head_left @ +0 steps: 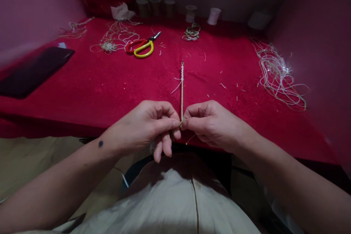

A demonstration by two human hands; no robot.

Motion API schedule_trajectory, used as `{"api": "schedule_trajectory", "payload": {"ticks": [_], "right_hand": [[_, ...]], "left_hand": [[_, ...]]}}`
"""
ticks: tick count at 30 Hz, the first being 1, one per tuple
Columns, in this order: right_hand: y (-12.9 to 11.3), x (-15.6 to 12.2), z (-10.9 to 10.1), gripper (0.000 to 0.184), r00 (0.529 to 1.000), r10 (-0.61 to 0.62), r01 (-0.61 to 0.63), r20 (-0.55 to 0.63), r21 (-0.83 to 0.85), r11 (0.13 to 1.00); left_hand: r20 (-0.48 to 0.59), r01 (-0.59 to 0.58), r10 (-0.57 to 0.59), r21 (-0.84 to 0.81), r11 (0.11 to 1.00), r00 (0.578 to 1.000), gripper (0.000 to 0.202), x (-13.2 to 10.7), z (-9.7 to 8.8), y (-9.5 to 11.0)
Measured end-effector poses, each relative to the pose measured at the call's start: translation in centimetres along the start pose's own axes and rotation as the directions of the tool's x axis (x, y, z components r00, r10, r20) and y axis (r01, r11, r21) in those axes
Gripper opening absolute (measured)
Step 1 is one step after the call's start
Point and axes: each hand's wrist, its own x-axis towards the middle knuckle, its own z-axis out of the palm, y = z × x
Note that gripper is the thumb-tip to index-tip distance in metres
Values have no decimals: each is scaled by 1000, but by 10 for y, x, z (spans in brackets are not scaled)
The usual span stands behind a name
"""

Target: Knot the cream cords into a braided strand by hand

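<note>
– Your pale garment (170, 204) sits nearest. Hands?
– Your left hand (160, 126) and right hand (210, 124) both pinch the green-and-white knotted cord (182, 98), near end.
– Cord where?
– Straight ahead of you over red cloth (233, 65), scissors (148, 43) to its left, farther off.

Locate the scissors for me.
In the head view, the scissors lie on the red cloth, left of centre, just right of a tangle of pale cords and beyond the left hand.
</note>
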Motion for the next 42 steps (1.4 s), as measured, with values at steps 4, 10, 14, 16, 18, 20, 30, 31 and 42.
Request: {"api": "schedule_trajectory", "payload": {"ticks": [4,10,14,16,18,20,30,31,42], "right_hand": [[-1,-1,1,16,999,35,-35,-19,22,999],[9,1,2,14,996,-55,54,-63,-22,998],[12,2,4,14,997,-55,58,-53,45,997],[10,1,5,14,999,-31,35,-34,118,992],[8,0,4,15,1000,4,0,-20,179,984],[9,0,3,14,1000,11,-8,-17,176,984],[11,-1,-1,10,998,-54,54,-25,2,999],[10,-1,-1,10,998,-51,51,-27,2,999],[8,-3,-2,10,998,-63,61,-29,-73,996]], "left_hand": [[-12,-9,12,215,977,1000,12,-3,-9,6],[-127,-179,303,574,799,944,11,-20,3,-3],[45,-336,613,867,368,788,15,-23,26,-27],[155,-316,701,943,105,696,19,-20,35,-39],[206,-256,746,965,-49,633,21,-16,40,-47],[224,-248,745,965,-80,629,21,-15,42,-48],[-216,-232,413,564,793,885,11,-30,8,-5],[-313,-204,343,400,893,886,12,-26,6,-3],[-130,-119,107,-85,989,986,8,-2,13,-9]]}}
